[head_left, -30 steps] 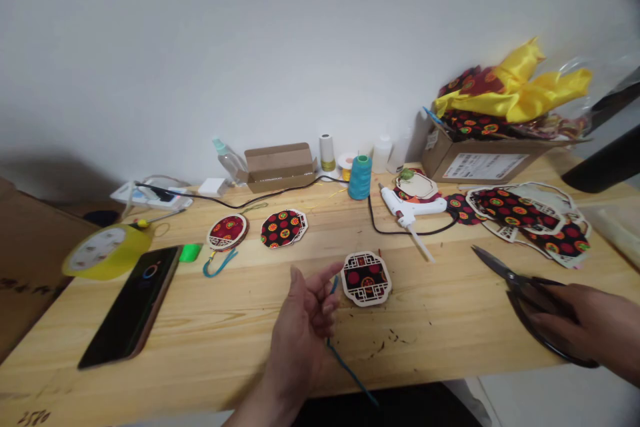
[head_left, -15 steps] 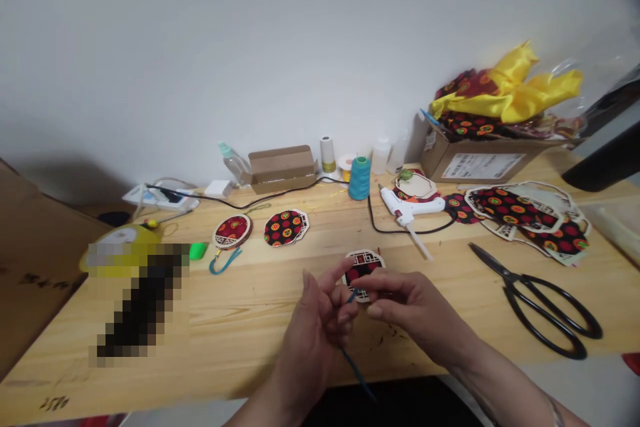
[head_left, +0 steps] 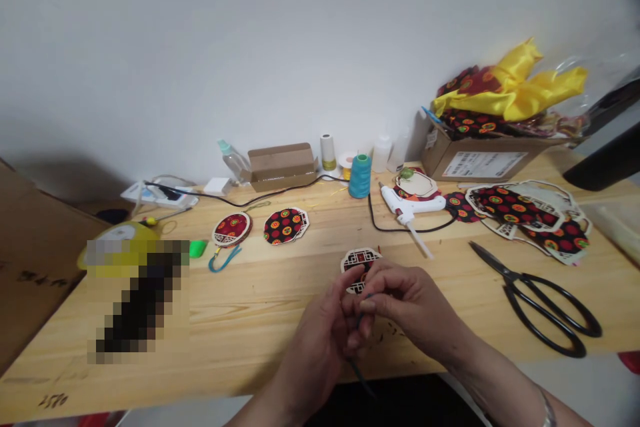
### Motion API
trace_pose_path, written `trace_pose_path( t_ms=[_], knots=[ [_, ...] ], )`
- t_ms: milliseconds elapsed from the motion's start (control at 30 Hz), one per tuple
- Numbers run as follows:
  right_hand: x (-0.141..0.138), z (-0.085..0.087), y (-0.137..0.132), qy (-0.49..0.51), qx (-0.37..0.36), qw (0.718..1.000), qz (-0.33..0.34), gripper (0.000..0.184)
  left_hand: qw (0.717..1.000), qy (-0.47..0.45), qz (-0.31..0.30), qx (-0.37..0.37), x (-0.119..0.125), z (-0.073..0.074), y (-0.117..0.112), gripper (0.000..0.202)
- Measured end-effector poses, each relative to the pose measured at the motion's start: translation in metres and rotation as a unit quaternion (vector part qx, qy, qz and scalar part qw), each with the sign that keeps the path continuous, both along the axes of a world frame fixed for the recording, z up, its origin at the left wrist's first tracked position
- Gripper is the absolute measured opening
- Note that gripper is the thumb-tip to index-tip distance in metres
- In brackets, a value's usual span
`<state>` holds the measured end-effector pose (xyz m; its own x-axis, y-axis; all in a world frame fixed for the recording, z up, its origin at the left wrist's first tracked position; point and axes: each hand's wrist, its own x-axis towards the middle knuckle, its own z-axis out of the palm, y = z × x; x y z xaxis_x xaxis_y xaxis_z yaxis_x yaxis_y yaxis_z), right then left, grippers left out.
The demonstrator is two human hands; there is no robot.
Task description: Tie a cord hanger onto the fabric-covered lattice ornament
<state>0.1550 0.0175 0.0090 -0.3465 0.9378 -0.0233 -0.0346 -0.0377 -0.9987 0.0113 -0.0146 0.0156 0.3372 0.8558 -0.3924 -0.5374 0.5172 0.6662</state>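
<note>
Cord [head_left: 361, 377] held two-handed: right hand [head_left: 417, 307] pinches, fingers nearly closed; left hand [head_left: 323, 330] curls fingers round — keep it taut, untwisted.

The person's left grip [head_left: 323, 333] and right grip [head_left: 413, 300] hide part of the cord [head_left: 358, 373], its lower end blurred against the dark, and cover some of the lattice-edged piece [head_left: 356, 257], while coarse pixels mask a dark object [head_left: 143, 303] on the desk [head_left: 235, 340] and the view's left edge cuts off a cardboard box [head_left: 43, 267].
</note>
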Motion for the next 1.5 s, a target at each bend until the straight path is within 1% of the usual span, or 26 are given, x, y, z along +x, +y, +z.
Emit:
trace_pose_path(
  t_ms=[100, 200, 267, 400, 600, 700, 767, 800, 833, 867, 900, 933, 967, 1000, 1033, 1067, 1133, 1200, 1267, 1367, 1500],
  knots=[
    [0.001, 0.001, 0.002, -0.011, 0.004, 1.000, -0.029, 0.012, 1.000, 0.020, 0.000, 0.008, -0.001, -0.002, -0.001, 0.035],
    [0.003, 0.003, 0.004, -0.028, 0.005, 0.999, -0.041, 0.010, 1.000, 0.030, -0.009, 0.003, -0.002, -0.004, -0.001, 0.029],
    [0.003, 0.003, 0.004, -0.041, 0.013, 0.998, -0.043, 0.008, 0.999, 0.048, -0.020, 0.013, -0.003, -0.005, -0.001, 0.026],
    [0.004, 0.004, 0.004, -0.055, 0.020, 0.997, -0.049, 0.010, 0.990, 0.120, -0.051, 0.053, -0.004, -0.006, 0.002, 0.022],
    [0.001, 0.005, 0.004, -0.071, 0.028, 0.996, -0.046, 0.011, 0.959, 0.261, -0.053, 0.095, -0.006, -0.008, 0.002, 0.018],
    [0.000, 0.004, 0.004, -0.083, 0.044, 0.995, -0.030, 0.012, 0.951, 0.286, -0.058, 0.106, -0.008, -0.007, 0.002, 0.025],
    [0.002, 0.004, 0.007, -0.113, 0.076, 0.991, -0.013, 0.012, 0.949, 0.291, -0.053, 0.107, -0.009, -0.007, 0.003, 0.027],
    [0.004, 0.004, 0.011, -0.140, 0.107, 0.984, -0.015, 0.011, 0.951, 0.289, -0.043, 0.102, -0.010, -0.007, 0.003, 0.026],
    [0.007, 0.004, 0.017, -0.177, 0.150, 0.972, -0.026, 0.010, 0.955, 0.280, -0.029, 0.093, -0.011, -0.008, 0.004, 0.026],
    [0.009, 0.003, 0.023, -0.226, 0.203, 0.952, -0.043, 0.011, 0.961, 0.264, -0.010, 0.078, -0.012, -0.008, 0.005, 0.024],
    [0.012, 0.003, 0.032, -0.282, 0.260, 0.922, -0.060, 0.014, 0.968, 0.243, 0.011, 0.060, -0.012, -0.009, 0.006, 0.022],
    [0.014, 0.002, 0.041, -0.340, 0.313, 0.884, -0.068, 0.016, 0.974, 0.219, 0.034, 0.042, -0.012, -0.009, 0.007, 0.020],
    [0.016, 0.000, 0.050, -0.393, 0.357, 0.845, -0.063, 0.018, 0.979, 0.197, 0.054, 0.025, -0.012, -0.010, 0.008, 0.018],
    [0.017, -0.001, 0.059, -0.438, 0.391, 0.808, -0.042, 0.019, 0.981, 0.179, 0.069, 0.012, -0.012, -0.010, 0.009, 0.018],
    [0.017, -0.002, 0.068, -0.473, 0.414, 0.778, -0.012, 0.021, 0.983, 0.167, 0.082, 0.003, -0.012, -0.011, 0.009, 0.018],
    [0.016, -0.003, 0.076, -0.496, 0.430, 0.754, 0.023, 0.022, 0.983, 0.158, 0.092, -0.003, -0.012, -0.012, 0.010, 0.017],
    [0.013, -0.003, 0.088, -0.518, 0.450, 0.722, 0.090, 0.023, 0.983, 0.149, 0.103, -0.011, -0.013, -0.013, 0.010, 0.017],
    [0.009, -0.002, 0.096, -0.523, 0.460, 0.704, 0.142, 0.021, 0.984, 0.141, 0.108, -0.016, -0.016, -0.015, 0.009, 0.017],
    [0.005, 0.001, 0.101, -0.517, 0.460, 0.699, 0.180, 0.018, 0.985, 0.133, 0.111, -0.018, -0.018, -0.017, 0.008, 0.017],
    [0.000, 0.003, 0.106, -0.496, 0.444, 0.711, 0.226, 0.015, 0.985, 0.132, 0.112, -0.017, -0.022, -0.019, 0.007, 0.018],
    [-0.004, -0.001, 0.112, -0.466, 0.428, 0.734, 0.249, 0.013, 0.984, 0.138, 0.110, -0.024, -0.023, -0.020, 0.008, 0.020]
  ],
)
